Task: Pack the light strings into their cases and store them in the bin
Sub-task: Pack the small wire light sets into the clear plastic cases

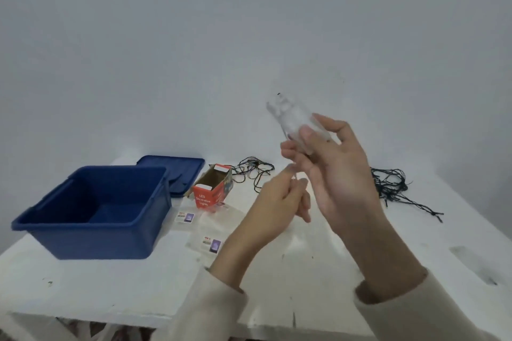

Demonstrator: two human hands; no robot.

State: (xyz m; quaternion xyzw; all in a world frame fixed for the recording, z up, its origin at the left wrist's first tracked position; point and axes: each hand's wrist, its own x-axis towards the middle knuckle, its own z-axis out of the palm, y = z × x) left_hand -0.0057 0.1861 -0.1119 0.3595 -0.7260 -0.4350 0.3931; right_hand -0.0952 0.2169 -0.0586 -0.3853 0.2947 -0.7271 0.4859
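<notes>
A bare makeshift workspace: a scuffed white table (138, 299) stands against a plain white wall (194, 50).

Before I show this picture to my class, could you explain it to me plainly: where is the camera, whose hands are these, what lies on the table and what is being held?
There is one picture, from a camera worn on a person's head, looking down at their own two bare hands. No machine is involved. On the white table stand an open dark blue plastic bin, its flat blue lid behind it, and an open red cardboard light box. Two small clear packets with printed labels lie in front. Two tangled dark light strings lie farther back, one in the middle, one to the right. The right hand holds up a clear plastic piece, blurred by motion. The left hand pinches something thin below it; I cannot tell what.
</notes>
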